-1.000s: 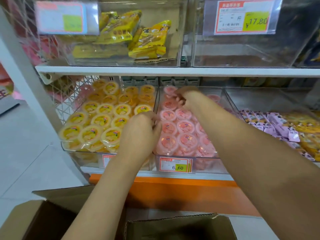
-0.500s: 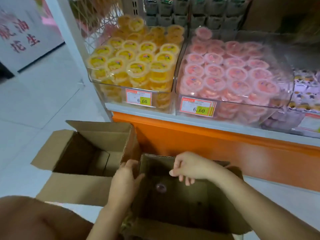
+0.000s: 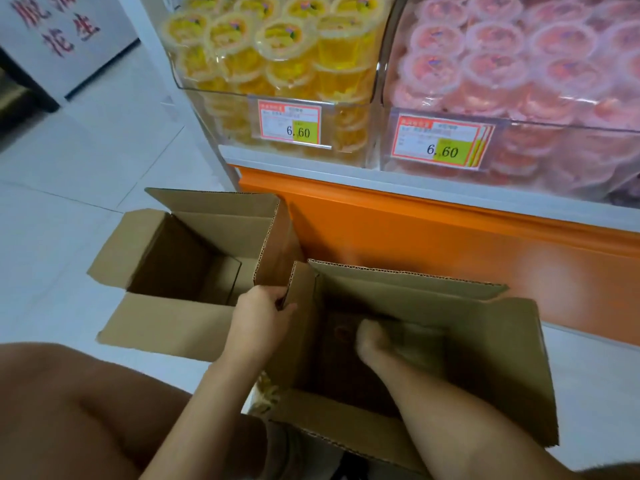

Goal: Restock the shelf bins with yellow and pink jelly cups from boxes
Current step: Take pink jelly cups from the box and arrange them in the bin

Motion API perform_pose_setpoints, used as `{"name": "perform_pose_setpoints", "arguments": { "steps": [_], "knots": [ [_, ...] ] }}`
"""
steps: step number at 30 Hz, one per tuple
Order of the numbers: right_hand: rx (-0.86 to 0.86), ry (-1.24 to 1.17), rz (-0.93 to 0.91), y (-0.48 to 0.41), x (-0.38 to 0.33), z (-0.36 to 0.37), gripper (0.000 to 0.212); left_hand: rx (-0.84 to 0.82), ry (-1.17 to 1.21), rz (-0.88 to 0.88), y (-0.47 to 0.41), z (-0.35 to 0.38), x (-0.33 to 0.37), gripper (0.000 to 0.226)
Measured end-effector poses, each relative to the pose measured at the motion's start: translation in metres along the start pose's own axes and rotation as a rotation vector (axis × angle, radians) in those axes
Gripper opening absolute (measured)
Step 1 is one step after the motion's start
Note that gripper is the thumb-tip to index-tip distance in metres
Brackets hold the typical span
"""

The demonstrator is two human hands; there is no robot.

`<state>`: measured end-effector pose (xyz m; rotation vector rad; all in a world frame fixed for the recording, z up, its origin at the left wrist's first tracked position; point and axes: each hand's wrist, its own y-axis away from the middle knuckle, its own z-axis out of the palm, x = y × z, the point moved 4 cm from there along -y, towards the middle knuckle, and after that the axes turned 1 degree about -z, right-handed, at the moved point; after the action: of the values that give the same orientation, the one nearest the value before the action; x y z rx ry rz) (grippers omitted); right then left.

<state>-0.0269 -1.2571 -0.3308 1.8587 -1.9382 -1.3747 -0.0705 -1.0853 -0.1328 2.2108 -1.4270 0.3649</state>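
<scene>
Two clear shelf bins sit at the top: one packed with yellow jelly cups (image 3: 277, 46), one with pink jelly cups (image 3: 502, 64). Below them on the floor stand two open cardboard boxes. My left hand (image 3: 259, 317) grips the left flap edge of the right box (image 3: 502, 341). My right hand (image 3: 377, 341) is deep inside that box, blurred by motion, so its fingers cannot be read. A faint round pinkish cup (image 3: 343, 332) lies on the dark box bottom just left of it. The left box (image 3: 180, 268) shows no cups inside.
An orange base panel (image 3: 415, 237) runs under the shelf, right behind the boxes. Price tags (image 3: 291, 124) hang on the bin fronts. My bare knee (image 3: 69, 403) fills the lower left. White tiled floor (image 3: 86, 150) spreads to the left, with a white sign (image 3: 59, 29) beyond.
Both hands left the shelf bins and dropped to the right box. The left hand took hold of its flap, the right hand went from the rim down inside, and the view tilted down.
</scene>
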Motion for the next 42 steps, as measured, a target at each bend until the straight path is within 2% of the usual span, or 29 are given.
{"name": "perform_pose_setpoints", "arguments": {
  "steps": [4, 10, 13, 16, 18, 19, 23, 24, 27, 31, 34, 36, 39, 42],
  "knots": [
    [0.065, -0.042, 0.024, 0.003, -0.011, -0.001, 0.034, -0.024, -0.008, -0.019, -0.003, 0.000, 0.005, 0.013],
    [0.010, 0.247, -0.056, 0.021, -0.038, -0.022, 0.030, -0.017, 0.023, -0.070, -0.002, -0.006, 0.010, 0.019],
    [-0.086, 0.324, -0.114, 0.038, -0.052, -0.037, 0.022, -0.064, 0.022, -0.111, -0.001, -0.012, 0.012, 0.016],
    [-0.295, 0.351, -0.209, 0.067, -0.072, -0.069, 0.016, -0.092, -0.005, -0.100, 0.004, -0.019, 0.017, 0.008],
    [-0.359, 0.294, -0.297, 0.103, -0.090, -0.108, 0.019, -0.063, 0.041, -0.103, 0.011, -0.034, 0.024, 0.030],
    [-0.354, 0.252, -0.354, 0.124, -0.098, -0.130, 0.021, -0.090, 0.063, -0.090, 0.016, -0.044, 0.030, 0.033],
    [-0.208, -0.023, -0.620, 0.190, -0.115, -0.205, 0.022, -0.496, 0.297, 0.072, 0.047, -0.073, 0.072, 0.039],
    [-0.165, -0.110, -0.660, 0.200, -0.116, -0.218, 0.022, -0.518, 0.394, 0.125, 0.054, -0.081, 0.086, 0.034],
    [-0.014, -0.291, -0.719, 0.219, -0.120, -0.247, 0.021, -0.384, 0.634, 0.210, 0.062, -0.102, 0.119, 0.017],
    [0.285, -0.637, -0.718, 0.227, -0.130, -0.266, 0.020, -0.305, 0.796, 0.181, 0.053, -0.111, 0.149, 0.015],
    [0.479, -0.729, -0.687, 0.233, -0.133, -0.279, 0.015, -0.255, 0.761, 0.221, 0.041, -0.118, 0.170, 0.018],
    [0.503, -0.813, -0.679, 0.240, -0.135, -0.292, 0.008, -0.228, 0.723, 0.286, 0.033, -0.127, 0.187, 0.015],
    [0.538, -0.940, -0.692, 0.249, -0.142, -0.320, 0.014, -0.162, 0.678, 0.399, 0.018, -0.145, 0.218, 0.021],
    [0.621, -1.014, -0.668, 0.245, -0.148, -0.360, 0.016, 0.080, 0.585, 0.501, -0.006, -0.167, 0.243, 0.019]
  ]
}}
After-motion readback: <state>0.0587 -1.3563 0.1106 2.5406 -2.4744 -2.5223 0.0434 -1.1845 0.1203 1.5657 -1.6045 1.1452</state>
